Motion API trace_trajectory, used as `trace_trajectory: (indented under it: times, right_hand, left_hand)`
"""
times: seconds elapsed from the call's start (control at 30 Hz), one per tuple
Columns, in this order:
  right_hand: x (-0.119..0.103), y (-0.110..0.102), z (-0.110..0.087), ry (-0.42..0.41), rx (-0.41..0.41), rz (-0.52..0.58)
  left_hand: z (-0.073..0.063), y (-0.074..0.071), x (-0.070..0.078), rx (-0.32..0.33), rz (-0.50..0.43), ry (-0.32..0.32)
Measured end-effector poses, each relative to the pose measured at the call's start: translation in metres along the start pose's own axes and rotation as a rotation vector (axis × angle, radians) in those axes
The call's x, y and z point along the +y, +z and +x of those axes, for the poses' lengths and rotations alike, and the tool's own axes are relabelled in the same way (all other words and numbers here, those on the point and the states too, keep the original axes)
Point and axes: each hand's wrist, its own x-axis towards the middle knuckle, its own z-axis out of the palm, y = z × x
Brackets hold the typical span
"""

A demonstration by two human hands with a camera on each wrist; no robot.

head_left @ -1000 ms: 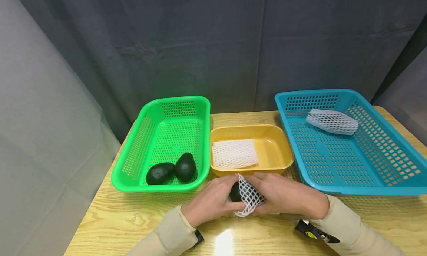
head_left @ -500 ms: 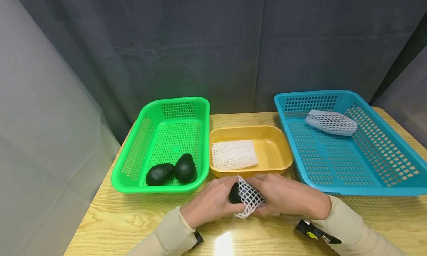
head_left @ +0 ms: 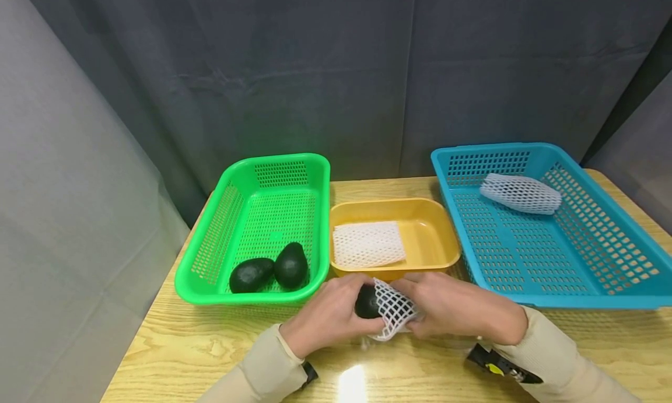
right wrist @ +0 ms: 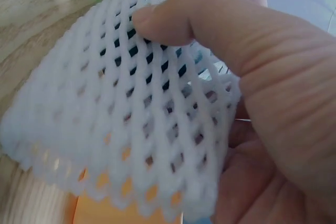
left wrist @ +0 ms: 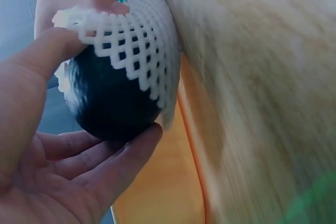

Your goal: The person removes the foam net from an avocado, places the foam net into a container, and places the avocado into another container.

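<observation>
Between my two hands, above the front of the table, is a dark avocado [left wrist: 113,100] partly inside a white foam net sleeve [left wrist: 142,45]. My left hand [head_left: 333,312] holds the avocado's bare rounded end, with fingers under it and the thumb at the sleeve's edge in the left wrist view. My right hand [head_left: 454,307] grips the foam net sleeve from the other end, its thumb pressed on the mesh in the right wrist view. There the sleeve's far end hangs loose and wide, and dark avocado shows through the mesh near the thumb.
A green basket [head_left: 199,257] at the left holds two bare avocados [head_left: 270,270]. Behind the hands, a yellow tub [head_left: 430,239] contains flat foam net sleeves [head_left: 368,244]. The blue basket [head_left: 525,257] at the right has a net-wrapped item [head_left: 521,193] in it.
The left hand and the avocado's bare end have shifted slightly left, and a little more of the dark end shows. The right hand keeps its grip on the sleeve; the baskets have not moved.
</observation>
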Motion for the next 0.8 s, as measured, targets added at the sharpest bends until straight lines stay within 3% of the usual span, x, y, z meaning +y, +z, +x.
trace_trajectory:
  times: [0.4, 0.8]
  right_hand:
    - [0.0015, -0.0027, 0.0005, -0.038, 0.032, -0.058]
    - [0.0023, -0.0032, -0.0005, -0.031, 0.035, -0.032]
  left_hand:
    - [0.0006, -0.0016, 0.0009, -0.028, -0.015, -0.039]
    - [0.0011, 0.0011, -0.0025, -0.006, -0.003, -0.015]
